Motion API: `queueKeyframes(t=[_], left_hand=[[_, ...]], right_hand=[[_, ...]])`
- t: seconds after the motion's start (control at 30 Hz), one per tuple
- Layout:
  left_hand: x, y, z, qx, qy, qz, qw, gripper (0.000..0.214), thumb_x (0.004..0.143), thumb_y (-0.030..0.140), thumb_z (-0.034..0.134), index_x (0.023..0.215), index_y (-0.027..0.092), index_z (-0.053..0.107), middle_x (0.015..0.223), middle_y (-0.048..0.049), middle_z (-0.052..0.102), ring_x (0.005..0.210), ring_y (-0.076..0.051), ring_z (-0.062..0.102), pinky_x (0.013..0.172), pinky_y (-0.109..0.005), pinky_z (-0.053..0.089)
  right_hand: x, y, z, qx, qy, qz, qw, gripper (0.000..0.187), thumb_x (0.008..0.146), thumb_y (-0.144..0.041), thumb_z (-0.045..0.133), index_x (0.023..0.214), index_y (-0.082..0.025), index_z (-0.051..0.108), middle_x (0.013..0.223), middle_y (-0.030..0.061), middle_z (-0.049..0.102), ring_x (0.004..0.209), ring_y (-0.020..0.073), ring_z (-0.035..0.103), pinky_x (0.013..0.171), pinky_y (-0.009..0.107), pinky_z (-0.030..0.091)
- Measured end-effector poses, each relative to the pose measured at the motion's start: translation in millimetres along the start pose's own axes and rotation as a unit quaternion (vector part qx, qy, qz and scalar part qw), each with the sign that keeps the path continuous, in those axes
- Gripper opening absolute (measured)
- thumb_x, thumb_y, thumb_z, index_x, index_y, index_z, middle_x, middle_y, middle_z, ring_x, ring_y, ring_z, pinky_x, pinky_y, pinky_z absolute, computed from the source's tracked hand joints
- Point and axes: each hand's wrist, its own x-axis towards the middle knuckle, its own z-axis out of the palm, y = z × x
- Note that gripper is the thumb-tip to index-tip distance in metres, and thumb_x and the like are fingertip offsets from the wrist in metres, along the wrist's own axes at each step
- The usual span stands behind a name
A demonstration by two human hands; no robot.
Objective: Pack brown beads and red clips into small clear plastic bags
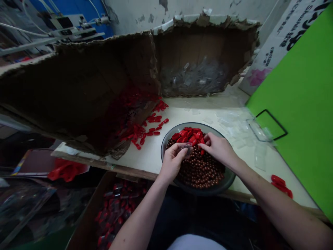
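A grey bowl [164, 143] stands in front of me, filled with round brown beads [205, 173]. Small red plastic caps [189, 133] lie heaped on the beads at its far side. Over the bowl, my left hand [173, 158] is closed with thumb and fingers around a small clear plastic container [186, 148]; its contents are hard to make out. My right hand [220, 147] is at the right edge of the red heap, thumb and fingers bent together at the caps. Whether a cap sits between those fingertips is hidden.
A torn cardboard box [135, 62] on its side spills red caps [143, 135] onto the white table [145, 159]. Another box part [197, 45] holds clear containers [192, 76]. Clear pieces [234, 121] lie right, beside a green panel [296, 104]. Below left is a box of red-capped containers [117, 208].
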Motion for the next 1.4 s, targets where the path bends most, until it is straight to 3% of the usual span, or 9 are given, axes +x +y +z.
queueKeyframes(t=[0.17, 0.37, 0.53, 0.77, 0.9, 1.03, 1.1, 1.27, 1.4], left_hand=[[0.3, 0.7, 1.4, 0.003, 0.016, -0.001, 1.000, 0.029, 0.079, 0.034, 0.068, 0.100, 0.014, 0.066, 0.103, -0.0092, 0.072, 0.095, -0.020, 0.068, 0.080, -0.029, 0.054], [0.8, -0.4, 0.4, -0.004, 0.007, 0.001, 1.000, 0.029, 0.080, 0.034, 0.068, 0.102, 0.016, 0.067, 0.105, -0.0090, 0.071, 0.097, -0.021, 0.068, 0.078, -0.028, 0.054], [-0.4, 2.1, 1.8, 0.003, 0.014, 0.000, 1.000, 0.028, 0.080, 0.032, 0.067, 0.103, 0.016, 0.067, 0.102, -0.0086, 0.072, 0.096, -0.020, 0.068, 0.076, -0.026, 0.054], [-1.7, 3.8, 3.3, 0.001, 0.027, -0.002, 1.000, 0.029, 0.078, 0.033, 0.068, 0.101, 0.015, 0.067, 0.099, -0.0086, 0.072, 0.094, -0.020, 0.068, 0.076, -0.027, 0.054], [-1.2, 2.3, 2.5, 0.005, 0.022, -0.002, 1.000, 0.029, 0.079, 0.033, 0.068, 0.102, 0.016, 0.067, 0.100, -0.0083, 0.072, 0.094, -0.020, 0.068, 0.077, -0.027, 0.054], [-0.4, 1.1, 0.8, 0.032, -0.007, 0.005, 0.999, 0.028, 0.080, 0.032, 0.067, 0.104, 0.016, 0.069, 0.101, -0.0085, 0.072, 0.097, -0.020, 0.066, 0.082, -0.029, 0.052], [-0.3, 0.9, 0.3, 0.051, -0.021, 0.007, 0.998, 0.027, 0.080, 0.030, 0.066, 0.104, 0.016, 0.069, 0.102, -0.0087, 0.072, 0.098, -0.020, 0.065, 0.087, -0.030, 0.050], [-1.8, 1.0, -0.1, 0.090, -0.085, 0.007, 0.992, 0.026, 0.083, 0.029, 0.063, 0.106, 0.017, 0.069, 0.105, -0.0077, 0.071, 0.098, -0.019, 0.063, 0.090, -0.030, 0.047], [-4.0, 3.6, -0.7, 0.094, -0.134, 0.006, 0.987, 0.025, 0.084, 0.032, 0.062, 0.102, 0.017, 0.069, 0.092, -0.0052, 0.069, 0.086, -0.017, 0.061, 0.082, -0.028, 0.048]], right_hand=[[5.4, 4.8, 12.5, 0.003, -0.010, -0.001, 1.000, 0.027, 0.072, -0.031, 0.073, 0.090, -0.023, 0.055, 0.072, 0.0030, 0.071, 0.065, 0.0217, 0.067, 0.057, 0.028, 0.043], [-3.4, 20.1, 1.7, 0.076, -0.043, -0.005, 0.996, 0.019, 0.076, -0.031, 0.064, 0.093, -0.023, 0.060, 0.071, -0.0021, 0.072, 0.065, 0.0183, 0.067, 0.060, 0.028, 0.045], [-3.5, 13.8, -0.3, 0.049, 0.006, -0.031, 0.998, 0.017, 0.079, -0.029, 0.060, 0.094, -0.022, 0.065, 0.081, 0.0022, 0.072, 0.073, 0.0198, 0.066, 0.066, 0.031, 0.048], [3.7, 6.3, 12.8, -0.011, -0.017, -0.047, 0.999, 0.023, 0.076, -0.024, 0.069, 0.097, -0.018, 0.063, 0.090, 0.0079, 0.067, 0.075, 0.0212, 0.064, 0.070, 0.032, 0.048], [2.1, 11.4, 12.3, 0.030, -0.033, -0.055, 0.998, 0.030, 0.072, -0.015, 0.069, 0.101, -0.020, 0.065, 0.088, 0.0058, 0.066, 0.066, 0.0164, 0.063, 0.068, 0.029, 0.050], [-3.8, 21.8, 1.2, 0.130, -0.026, -0.027, 0.991, 0.030, 0.073, -0.021, 0.068, 0.103, -0.023, 0.067, 0.089, 0.0036, 0.071, 0.068, 0.0180, 0.066, 0.072, 0.034, 0.053], [-9.8, 22.5, -9.7, 0.243, -0.048, 0.007, 0.969, 0.029, 0.074, -0.028, 0.068, 0.103, -0.023, 0.068, 0.093, 0.0045, 0.073, 0.075, 0.0201, 0.068, 0.074, 0.036, 0.055], [-31.1, 2.2, -36.8, 0.502, -0.155, 0.071, 0.848, 0.038, 0.070, -0.035, 0.078, 0.106, -0.024, 0.070, 0.110, 0.0059, 0.073, 0.096, 0.0197, 0.068, 0.084, 0.031, 0.053], [-39.9, -16.3, -42.0, 0.535, -0.191, 0.060, 0.821, 0.033, 0.069, -0.034, 0.080, 0.101, -0.027, 0.074, 0.107, 0.0039, 0.074, 0.097, 0.0182, 0.068, 0.087, 0.029, 0.052]])
